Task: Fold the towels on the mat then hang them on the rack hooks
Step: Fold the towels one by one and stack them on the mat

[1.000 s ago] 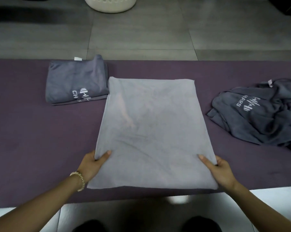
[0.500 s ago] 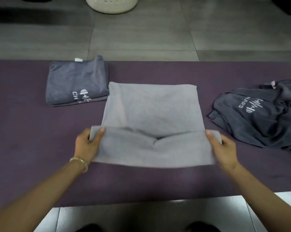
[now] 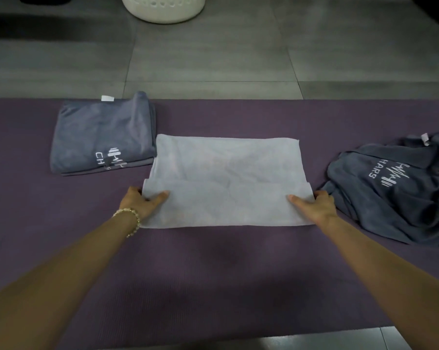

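A light grey towel (image 3: 226, 178) lies in the middle of the purple mat (image 3: 213, 274), its near part doubled over towards the far edge. My left hand (image 3: 140, 202) pinches the left corner of the turned-over flap, thumb on top. My right hand (image 3: 317, 205) pinches the flap's right corner the same way. A darker grey towel (image 3: 99, 135) with a white logo lies folded at the far left of the mat. Another dark grey towel (image 3: 400, 188) with the same logo lies crumpled at the right. No rack or hooks are in view.
A white perforated laundry basket (image 3: 163, 8) stands on the grey tiled floor (image 3: 213, 59) beyond the mat. The mat's near edge runs along the bottom, with lighter floor (image 3: 327, 342) below it.
Both hands lifted the light towel's near edge and carried it away from me, folding the near part over the rest. The flap now lies lower and flatter than half a second ago.
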A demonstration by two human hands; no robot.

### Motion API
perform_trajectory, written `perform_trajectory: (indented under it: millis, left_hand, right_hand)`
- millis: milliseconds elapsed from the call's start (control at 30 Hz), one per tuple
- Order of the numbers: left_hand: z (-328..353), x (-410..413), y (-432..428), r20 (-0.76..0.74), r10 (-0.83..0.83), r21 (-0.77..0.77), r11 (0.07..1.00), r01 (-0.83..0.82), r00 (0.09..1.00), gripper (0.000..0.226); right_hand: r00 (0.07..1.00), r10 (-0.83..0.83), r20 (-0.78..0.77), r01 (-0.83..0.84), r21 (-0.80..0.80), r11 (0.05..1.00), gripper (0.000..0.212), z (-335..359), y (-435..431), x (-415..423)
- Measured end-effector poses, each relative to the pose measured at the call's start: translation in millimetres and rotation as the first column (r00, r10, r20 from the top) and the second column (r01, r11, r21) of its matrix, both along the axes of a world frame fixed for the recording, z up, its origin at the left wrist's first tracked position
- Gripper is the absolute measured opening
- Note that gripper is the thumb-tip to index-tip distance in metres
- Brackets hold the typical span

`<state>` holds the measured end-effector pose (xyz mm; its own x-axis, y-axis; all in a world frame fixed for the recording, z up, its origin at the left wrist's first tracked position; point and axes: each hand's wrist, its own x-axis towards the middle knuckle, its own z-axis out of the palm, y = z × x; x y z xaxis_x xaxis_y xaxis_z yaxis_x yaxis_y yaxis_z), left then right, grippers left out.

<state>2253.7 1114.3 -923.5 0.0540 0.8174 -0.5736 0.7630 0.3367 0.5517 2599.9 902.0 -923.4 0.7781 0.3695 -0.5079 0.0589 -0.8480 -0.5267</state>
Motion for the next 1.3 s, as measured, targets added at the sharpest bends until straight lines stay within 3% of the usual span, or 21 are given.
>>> perform_trajectory:
  millis: [67,133,233,367,467,567,667,733,767,800,867,933,967,1100,1167,1233,1300]
  left_hand:
    - [2,6,8,0.058,0.083,-0.087,0.993,-0.078,0.995,0.083]
    - [9,12,12,0.107,0.110,-0.150,0.984,-0.093,0.988,0.073]
    - [17,16,9,0.166,0.016,-0.068,0.998,-0.005,0.986,0.051]
    - [32,-2,-12,0.243,-0.050,0.134,0.991,0.018,0.969,0.028]
    - [35,-29,-34,0.280,-0.072,0.130,0.991,0.036,0.957,0.023]
    - [22,-57,-60,0.277,-0.107,0.028,0.994,0.103,0.955,0.022]
    - [9,-69,-77,0.184,-0.059,-0.033,0.997,0.066,0.981,0.030]
    - [7,-70,-84,0.058,-0.048,0.073,0.996,0.044,0.997,0.040]
    - [8,-69,-89,-0.026,-0.087,0.201,0.975,0.091,0.996,0.044]
    - [9,-68,-93,-0.101,-0.166,0.351,0.917,0.192,0.981,0.048]
    - [11,-62,-97,-0.238,-0.396,0.544,0.702,0.460,0.887,0.056]
    - [9,-49,-90,-0.297,-0.595,0.496,0.572,0.653,0.747,0.066]
    - [9,-39,-82,-0.286,-0.635,0.438,0.579,0.687,0.717,0.072]
    - [-3,-4,-36,-0.254,-0.608,0.311,0.685,0.659,0.752,0.080]
    - [-7,3,-13,-0.300,-0.614,0.276,0.677,0.682,0.730,0.071]
    - [-7,6,1,-0.336,-0.603,0.268,0.675,0.687,0.724,0.059]
    - [-4,8,11,-0.325,-0.559,0.312,0.698,0.644,0.763,0.054]
  right_hand:
    - [0.998,-0.027,-0.052,0.028,0.030,0.999,0.086,1,8,1]
    - [0.989,-0.071,-0.128,0.081,0.072,0.994,0.070,2,13,0]
    - [0.998,-0.001,-0.070,0.006,0.076,0.997,0.048,15,17,-12]
    - [0.997,0.072,-0.022,-0.064,0.251,0.966,0.035,30,-6,-24]
    - [0.997,0.041,-0.069,-0.017,0.325,0.946,0.027,36,-46,-38]
    - [0.992,0.044,-0.117,-0.007,0.298,0.955,0.018,26,-88,-55]
    - [0.993,0.014,-0.115,0.013,0.235,0.972,0.030,11,-112,-71]
    - [0.999,-0.022,-0.046,0.032,0.237,0.971,0.059,7,-117,-78]
    - [0.999,-0.035,0.013,0.031,0.250,0.968,0.071,8,-117,-80]
    - [0.995,-0.017,0.096,-0.008,0.256,0.967,0.074,7,-117,-83]
    - [0.939,0.139,0.316,-0.212,0.208,0.955,0.061,9,-110,-89]
    - [0.826,0.365,0.429,-0.453,0.120,0.883,0.055,9,-92,-91]
    - [0.805,0.430,0.409,-0.508,0.101,0.855,0.055,9,-79,-89]
    - [0.802,0.520,0.292,-0.551,0.026,0.834,0.056,3,-19,-60]
    - [0.762,0.569,0.309,-0.586,-0.046,0.809,0.057,-1,6,-43]
    - [0.781,0.537,0.318,-0.543,-0.078,0.836,0.045,-1,23,-32]
    - [0.788,0.511,0.343,-0.504,-0.117,0.856,0.036,-2,33,-23]
